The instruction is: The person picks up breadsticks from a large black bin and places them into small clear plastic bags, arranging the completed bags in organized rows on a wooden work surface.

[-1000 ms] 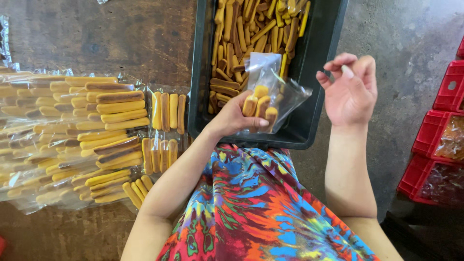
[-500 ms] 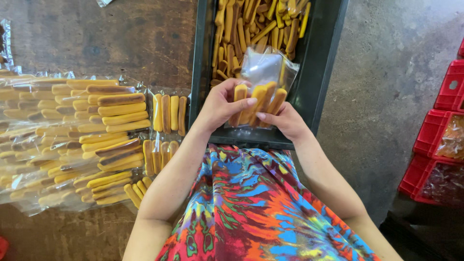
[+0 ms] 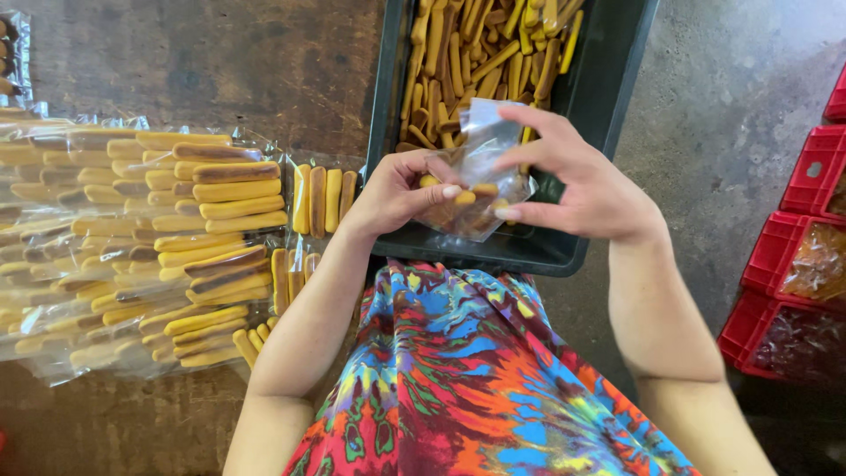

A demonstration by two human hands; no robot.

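Both hands are working one clear plastic bag [image 3: 480,176] of finger-shaped yellow-brown biscuits over the near end of the black tray [image 3: 608,97], above the brightly patterned lap. The left hand [image 3: 397,196] is closing around the bag's lower left side, thumb and fingers pinching the biscuits through the film. The right hand [image 3: 582,181] is half open, its fingertips pinching the upper film and its lower fingers supporting the bag from the right.

Doing this step well, judged from the grip: the biscuits look brittle, so the pinch should be light and the sticks kept parallel and level inside the film; keeping the mouth of the bag gathered upward and the bag over the tray means any biscuit that slips falls back among the loose ones.

Counts: two hands; one bag in hand, with roughly four or five biscuit ends showing, the rest hidden by film and fingers; one black tray of loose biscuits [image 3: 476,53], too many to count; a heap of filled packs [image 3: 150,238] on the table [image 3: 220,62] to the left, overlapping too much for an exact count, well over ten; about three red crates [image 3: 793,256] on the floor at right.
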